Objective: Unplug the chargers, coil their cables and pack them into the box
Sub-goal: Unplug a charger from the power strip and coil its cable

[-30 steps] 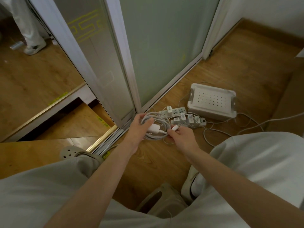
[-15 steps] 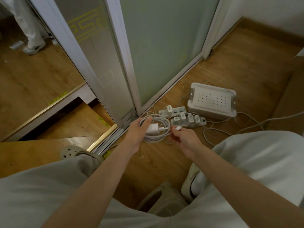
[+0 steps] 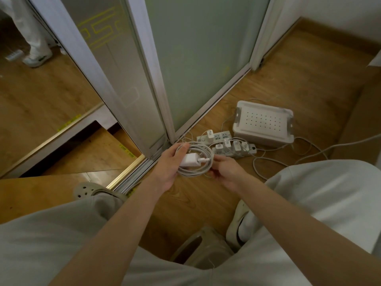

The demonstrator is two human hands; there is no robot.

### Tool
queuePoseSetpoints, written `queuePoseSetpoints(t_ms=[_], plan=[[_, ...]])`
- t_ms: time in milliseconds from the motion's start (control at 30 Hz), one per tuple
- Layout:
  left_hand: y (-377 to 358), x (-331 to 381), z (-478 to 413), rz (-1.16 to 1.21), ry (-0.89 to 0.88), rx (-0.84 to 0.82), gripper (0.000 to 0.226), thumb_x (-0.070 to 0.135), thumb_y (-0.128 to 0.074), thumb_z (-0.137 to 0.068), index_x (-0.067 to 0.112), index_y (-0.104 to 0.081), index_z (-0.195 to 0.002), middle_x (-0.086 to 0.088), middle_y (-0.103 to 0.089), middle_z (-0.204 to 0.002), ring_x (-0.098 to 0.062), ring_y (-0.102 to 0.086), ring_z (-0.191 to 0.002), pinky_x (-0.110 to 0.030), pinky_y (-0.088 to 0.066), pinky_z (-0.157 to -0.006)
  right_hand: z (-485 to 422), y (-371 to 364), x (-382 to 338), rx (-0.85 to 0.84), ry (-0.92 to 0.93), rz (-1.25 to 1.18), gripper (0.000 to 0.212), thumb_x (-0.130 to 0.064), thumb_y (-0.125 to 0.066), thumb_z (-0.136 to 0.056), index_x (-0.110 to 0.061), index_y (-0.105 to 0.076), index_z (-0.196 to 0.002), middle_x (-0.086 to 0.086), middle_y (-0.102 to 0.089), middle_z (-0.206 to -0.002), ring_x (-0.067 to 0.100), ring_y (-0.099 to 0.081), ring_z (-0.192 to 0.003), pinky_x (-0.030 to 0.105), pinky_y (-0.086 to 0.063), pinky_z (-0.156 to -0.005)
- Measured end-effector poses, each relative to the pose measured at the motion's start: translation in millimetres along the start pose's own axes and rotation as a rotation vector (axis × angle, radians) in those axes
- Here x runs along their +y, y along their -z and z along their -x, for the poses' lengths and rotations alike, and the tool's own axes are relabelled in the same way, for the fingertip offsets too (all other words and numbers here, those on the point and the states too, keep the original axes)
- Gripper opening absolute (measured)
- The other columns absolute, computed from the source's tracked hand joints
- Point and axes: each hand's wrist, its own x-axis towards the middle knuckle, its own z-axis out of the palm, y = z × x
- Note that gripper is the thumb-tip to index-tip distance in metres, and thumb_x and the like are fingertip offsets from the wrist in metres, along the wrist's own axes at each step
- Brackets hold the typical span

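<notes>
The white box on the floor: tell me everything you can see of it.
The white box looks like matte plastic, rectangular with rounded corners. Its broad top face is slightly recessed and dotted with a grid of small holes, with a greyish clip-like piece at each short end. It lies flat on the wooden floor, near the sliding door track, just beyond the power strips. Loose white cables run around its near side. Neither hand touches it; whether it is open cannot be told.
</notes>
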Motion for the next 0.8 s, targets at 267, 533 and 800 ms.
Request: queuePoseSetpoints(t_ms=[267,533,800], plan=[[-15,-9,-3,-0.035,0.044,-0.003,0.021,0.030,-0.052,-0.094,0.016,-0.065,-0.102,-0.009,-0.065,-0.100,-0.026,-0.059,-0.090,-0.038,-0.050,-0.079,6,13,13,-0.076,0.404,0.415,0.036,0.010,-0.048,-0.090,-0.004,-0.059,-0.120,0.006,-0.063,-0.113,0.013,-0.058,-0.105,0.026,-0.048,-0.093],[-38,-20,-7,-0.105,0.092,-0.007,0.023,0.036,-0.055,-0.093,0.017,-0.068,-0.097,-0.012,-0.065,-0.100,-0.026,-0.059,-0.087,-0.042,-0.050,-0.079,11,37,28,0.051,0.429,0.391,0.035,0.012,-0.047,-0.089,-0.003,-0.063,-0.116,0.009,-0.065,-0.114,0.017,-0.059,-0.107,0.027,-0.047,-0.095],[-52,-22,-9,-0.009,0.173,0.037,0.021,0.037,-0.053,-0.094,0.020,-0.065,-0.096,-0.009,-0.066,-0.106,-0.027,-0.062,-0.095,-0.040,-0.052,-0.085,10,49,23,0.100,0.493,0.337,0.032,0.010,-0.051,-0.088,-0.003,-0.066,-0.112,0.001,-0.068,-0.106,0.008,-0.063,-0.094,0.016,-0.051,-0.087]])
